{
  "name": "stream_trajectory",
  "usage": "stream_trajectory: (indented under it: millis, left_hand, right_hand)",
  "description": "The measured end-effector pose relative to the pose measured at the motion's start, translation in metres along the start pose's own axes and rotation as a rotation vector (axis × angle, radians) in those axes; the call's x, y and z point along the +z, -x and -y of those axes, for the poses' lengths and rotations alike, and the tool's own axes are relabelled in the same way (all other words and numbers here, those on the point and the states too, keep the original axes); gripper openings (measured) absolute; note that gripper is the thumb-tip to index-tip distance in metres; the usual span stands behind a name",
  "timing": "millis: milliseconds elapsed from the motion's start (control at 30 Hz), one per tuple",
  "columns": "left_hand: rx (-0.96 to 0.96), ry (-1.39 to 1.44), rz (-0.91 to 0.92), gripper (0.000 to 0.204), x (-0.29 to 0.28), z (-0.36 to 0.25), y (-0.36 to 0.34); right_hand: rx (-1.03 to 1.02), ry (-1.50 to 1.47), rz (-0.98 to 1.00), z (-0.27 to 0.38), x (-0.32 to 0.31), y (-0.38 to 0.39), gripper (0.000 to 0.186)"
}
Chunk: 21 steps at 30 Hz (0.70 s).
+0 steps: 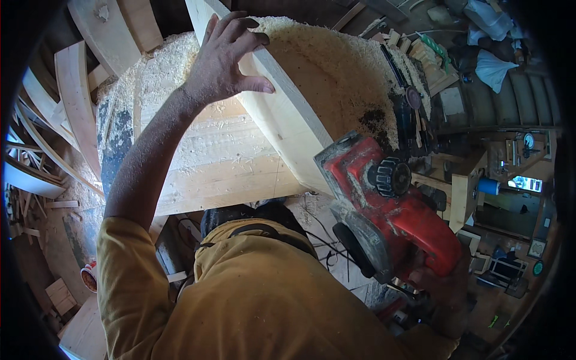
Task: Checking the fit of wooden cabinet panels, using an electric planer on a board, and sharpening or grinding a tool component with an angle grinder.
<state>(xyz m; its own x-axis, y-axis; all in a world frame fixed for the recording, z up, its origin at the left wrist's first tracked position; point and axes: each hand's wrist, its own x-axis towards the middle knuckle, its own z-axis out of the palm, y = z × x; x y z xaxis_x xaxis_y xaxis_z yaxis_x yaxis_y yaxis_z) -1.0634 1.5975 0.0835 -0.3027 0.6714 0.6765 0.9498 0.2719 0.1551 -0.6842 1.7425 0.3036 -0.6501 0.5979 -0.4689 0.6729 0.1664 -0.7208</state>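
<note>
My left hand (223, 63) grips a pale wooden board (282, 117) that stands on edge, with the fingers over its top edge and the thumb along the near side. Fine sawdust coats that hand and forearm. My right hand (443, 287) is closed around the rear handle of a red electric planer (384, 204) with a black ribbed knob. The planer's front end is at the near end of the board; I cannot tell whether its sole touches the edge. The board rests on a wooden workbench top (210, 159).
Wood shavings (300, 33) cover the far part of the bench. Dark slim tools (405, 99) lie along its right side. Curved planks (81, 102) lean at the left. Dark cables (327, 243) hang below the planer. Shelves and a wooden cabinet (465, 186) stand at the right.
</note>
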Motion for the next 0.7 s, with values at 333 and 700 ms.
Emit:
stream_trajectory:
  millis: [333,700]
  left_hand:
    - [-0.017,0.011,0.028,0.082,-0.001,-0.001,-0.004]
    - [-0.016,-0.060,0.054,0.084,-0.004,0.008,-0.003]
  right_hand:
    - [-0.070,-0.029,-0.018,0.025,0.018,-0.024,0.043]
    - [-0.209,0.105,0.002,0.053,0.037,-0.050,0.033]
